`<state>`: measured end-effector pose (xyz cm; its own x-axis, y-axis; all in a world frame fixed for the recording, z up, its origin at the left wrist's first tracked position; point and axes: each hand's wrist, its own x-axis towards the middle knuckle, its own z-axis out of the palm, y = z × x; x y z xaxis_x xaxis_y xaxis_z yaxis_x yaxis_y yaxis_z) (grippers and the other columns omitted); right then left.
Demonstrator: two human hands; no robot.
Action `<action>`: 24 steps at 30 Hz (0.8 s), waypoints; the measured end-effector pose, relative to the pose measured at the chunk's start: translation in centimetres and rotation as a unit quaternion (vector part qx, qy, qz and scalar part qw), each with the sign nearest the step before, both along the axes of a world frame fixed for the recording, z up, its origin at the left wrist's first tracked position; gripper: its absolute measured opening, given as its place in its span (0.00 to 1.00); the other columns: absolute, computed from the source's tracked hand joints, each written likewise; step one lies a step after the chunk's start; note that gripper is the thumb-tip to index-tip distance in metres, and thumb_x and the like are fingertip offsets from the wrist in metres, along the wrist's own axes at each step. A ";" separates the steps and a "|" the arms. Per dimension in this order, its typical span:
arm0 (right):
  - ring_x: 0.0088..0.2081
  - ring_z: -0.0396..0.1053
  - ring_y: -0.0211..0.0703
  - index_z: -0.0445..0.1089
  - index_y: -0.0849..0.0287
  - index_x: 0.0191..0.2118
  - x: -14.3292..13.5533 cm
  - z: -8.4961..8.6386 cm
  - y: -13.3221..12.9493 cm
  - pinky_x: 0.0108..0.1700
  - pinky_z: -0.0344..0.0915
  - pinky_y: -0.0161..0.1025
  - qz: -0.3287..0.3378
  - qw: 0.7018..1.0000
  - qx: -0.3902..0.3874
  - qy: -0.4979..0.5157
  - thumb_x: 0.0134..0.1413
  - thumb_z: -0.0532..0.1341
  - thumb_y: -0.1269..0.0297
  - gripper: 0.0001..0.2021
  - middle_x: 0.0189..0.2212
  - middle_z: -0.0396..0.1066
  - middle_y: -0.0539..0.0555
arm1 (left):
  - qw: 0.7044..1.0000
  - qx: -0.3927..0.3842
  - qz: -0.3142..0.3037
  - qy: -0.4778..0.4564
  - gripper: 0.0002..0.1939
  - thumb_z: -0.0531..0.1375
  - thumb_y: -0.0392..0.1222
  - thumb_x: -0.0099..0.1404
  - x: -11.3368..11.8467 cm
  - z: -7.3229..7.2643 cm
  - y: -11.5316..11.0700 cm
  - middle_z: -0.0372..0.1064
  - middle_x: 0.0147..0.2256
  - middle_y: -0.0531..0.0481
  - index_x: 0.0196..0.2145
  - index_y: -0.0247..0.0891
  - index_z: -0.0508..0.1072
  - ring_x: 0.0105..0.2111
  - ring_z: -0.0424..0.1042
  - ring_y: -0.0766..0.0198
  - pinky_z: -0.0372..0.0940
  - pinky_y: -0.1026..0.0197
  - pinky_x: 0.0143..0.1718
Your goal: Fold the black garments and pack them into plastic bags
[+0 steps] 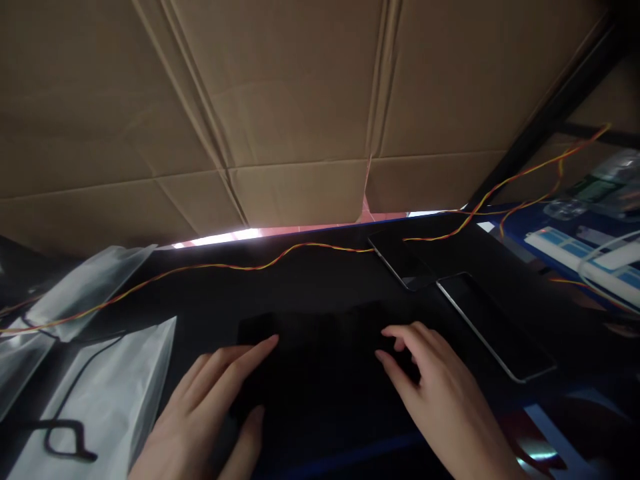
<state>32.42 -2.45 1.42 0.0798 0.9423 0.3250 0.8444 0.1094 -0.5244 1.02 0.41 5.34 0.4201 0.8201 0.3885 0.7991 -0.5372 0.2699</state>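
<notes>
My left hand (213,393) is over the black tabletop (280,287), index finger stretched forward and thumb apart, holding nothing that I can see. Facing it, my right hand (430,380) has its thumb and curved index finger apart, with a gap between them. A dark flat rectangular thing (320,360) lies between the two hands; it is too dark to make out its kind. Beside my right hand lies a smartphone (500,327) with a silver edge and a dark screen. Behind that is another dark smartphone (403,260).
A twisted red-yellow wire (300,247) runs along the back. Frosted plastic bags (105,400) and a black cord lie at the left. Cardboard (290,100) walls off the back. At the right are a plastic bottle (607,183) and blue-white packaging (585,257).
</notes>
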 end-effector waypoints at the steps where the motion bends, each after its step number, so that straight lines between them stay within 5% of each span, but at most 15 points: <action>1: 0.41 0.80 0.53 0.73 0.48 0.51 -0.1 -0.3 0.2 0.40 0.80 0.51 0.005 1.000 -0.002 -0.018 0.74 0.61 0.59 0.06 0.41 0.77 0.53 | 1.000 0.012 -0.006 0.003 0.24 0.57 0.53 0.78 0.7 0.1 0.2 0.79 0.56 0.51 0.68 0.55 0.71 0.50 0.82 0.55 0.81 0.56 0.45; 4: 0.42 0.79 0.54 0.71 0.49 0.50 0.1 -1.2 0.5 0.42 0.80 0.54 0.020 0.999 -0.017 -0.038 0.74 0.60 0.61 0.04 0.43 0.76 0.54 | 0.999 0.032 -0.024 0.033 0.16 0.57 0.51 0.79 1.5 -0.8 1.0 0.81 0.50 0.52 0.60 0.55 0.77 0.44 0.81 0.55 0.78 0.54 0.40; 9: 0.42 0.79 0.53 0.70 0.49 0.47 0.7 -1.4 0.2 0.40 0.80 0.51 0.026 0.999 -0.017 -0.029 0.75 0.61 0.62 0.01 0.42 0.74 0.54 | 0.998 0.007 -0.011 0.057 0.14 0.55 0.46 0.81 -0.5 -3.3 1.4 0.81 0.46 0.53 0.56 0.54 0.79 0.40 0.79 0.57 0.73 0.55 0.36; 13: 0.46 0.80 0.52 0.73 0.50 0.52 -0.7 1.1 0.1 0.45 0.82 0.51 0.047 0.994 0.083 -0.046 0.75 0.59 0.69 0.09 0.48 0.77 0.56 | 0.997 0.065 -0.015 0.048 0.19 0.57 0.43 0.80 0.4 -3.1 1.0 0.77 0.58 0.50 0.64 0.53 0.75 0.55 0.76 0.51 0.72 0.48 0.50; 16: 0.60 0.78 0.53 0.76 0.51 0.56 -2.5 2.1 0.6 0.57 0.81 0.53 0.124 0.982 0.126 -0.063 0.72 0.56 0.78 0.18 0.60 0.79 0.55 | 0.990 0.104 -0.055 0.076 0.25 0.56 0.40 0.80 2.8 -2.7 1.2 0.70 0.70 0.48 0.70 0.50 0.70 0.68 0.69 0.47 0.70 0.43 0.60; 19: 0.71 0.70 0.56 0.75 0.55 0.64 -3.6 0.5 1.5 0.66 0.76 0.59 0.191 0.971 0.105 -0.094 0.67 0.52 0.85 0.28 0.68 0.75 0.51 | 0.977 0.136 -0.068 0.152 0.28 0.52 0.41 0.81 4.3 -4.0 2.0 0.64 0.74 0.44 0.75 0.42 0.63 0.72 0.66 0.40 0.72 0.34 0.62; 24: 0.67 0.74 0.53 0.75 0.54 0.63 -3.2 -2.7 1.9 0.65 0.76 0.59 0.180 0.974 0.104 -0.091 0.70 0.53 0.84 0.26 0.65 0.78 0.50 | 0.972 0.134 -0.070 0.180 0.28 0.51 0.44 0.82 3.5 -6.4 2.6 0.68 0.72 0.44 0.76 0.40 0.62 0.68 0.73 0.43 0.78 0.35 0.58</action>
<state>29.24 -0.60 -1.31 -0.3209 0.8104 0.4902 0.8082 0.5042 -0.3044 4.53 3.04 -1.06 0.6680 0.6348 0.3883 0.7302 -0.6597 -0.1776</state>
